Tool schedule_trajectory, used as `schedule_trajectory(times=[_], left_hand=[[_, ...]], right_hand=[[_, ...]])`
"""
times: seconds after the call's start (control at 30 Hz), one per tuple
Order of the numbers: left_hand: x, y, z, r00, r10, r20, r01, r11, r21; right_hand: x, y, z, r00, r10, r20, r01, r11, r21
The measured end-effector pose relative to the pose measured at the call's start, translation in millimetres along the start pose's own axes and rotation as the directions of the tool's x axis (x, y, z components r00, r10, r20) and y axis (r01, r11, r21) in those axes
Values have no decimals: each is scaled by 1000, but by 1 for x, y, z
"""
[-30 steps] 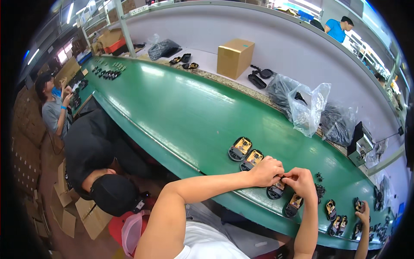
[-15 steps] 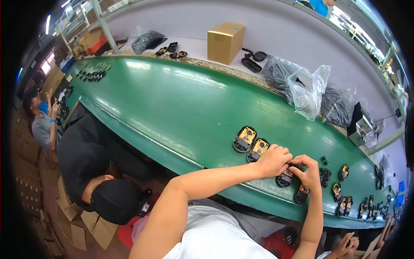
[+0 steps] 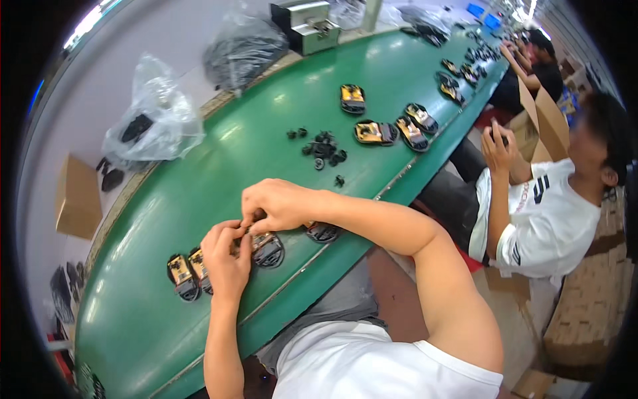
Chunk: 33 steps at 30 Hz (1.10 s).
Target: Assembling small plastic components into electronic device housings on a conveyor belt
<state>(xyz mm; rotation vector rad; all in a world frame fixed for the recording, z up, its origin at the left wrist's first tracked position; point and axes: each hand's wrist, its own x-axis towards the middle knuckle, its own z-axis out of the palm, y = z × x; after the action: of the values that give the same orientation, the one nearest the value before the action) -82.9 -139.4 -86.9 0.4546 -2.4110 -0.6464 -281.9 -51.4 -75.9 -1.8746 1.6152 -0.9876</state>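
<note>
Green worktop (image 3: pixel 143 219) below fingers (image 3: pixel 224 234); printed shirt (image 3: pixel 555 233).

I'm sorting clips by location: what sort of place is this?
Probably a factory assembly line: a long green workbench carries several oval black units with yellow insides exposed, plus a pile of small black parts, and a co-worker sits alongside.
</note>
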Motion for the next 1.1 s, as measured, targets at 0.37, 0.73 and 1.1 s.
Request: schedule_trajectory(times=[0.37,0.73,1.1], left_hand=[[5,5,-6,999,-15,52,14,1000,28],[2,-6,-13,996,-49,69,49,999,4],[9,-2,8,999,-18,39,22,995,-93]], right_hand=[[-2,0,5,998,-47,-45,48,999,23],[6,2,3,998,66,17,-69,971,228],[-7,-11,-21,956,283,75,-290,950,115]])
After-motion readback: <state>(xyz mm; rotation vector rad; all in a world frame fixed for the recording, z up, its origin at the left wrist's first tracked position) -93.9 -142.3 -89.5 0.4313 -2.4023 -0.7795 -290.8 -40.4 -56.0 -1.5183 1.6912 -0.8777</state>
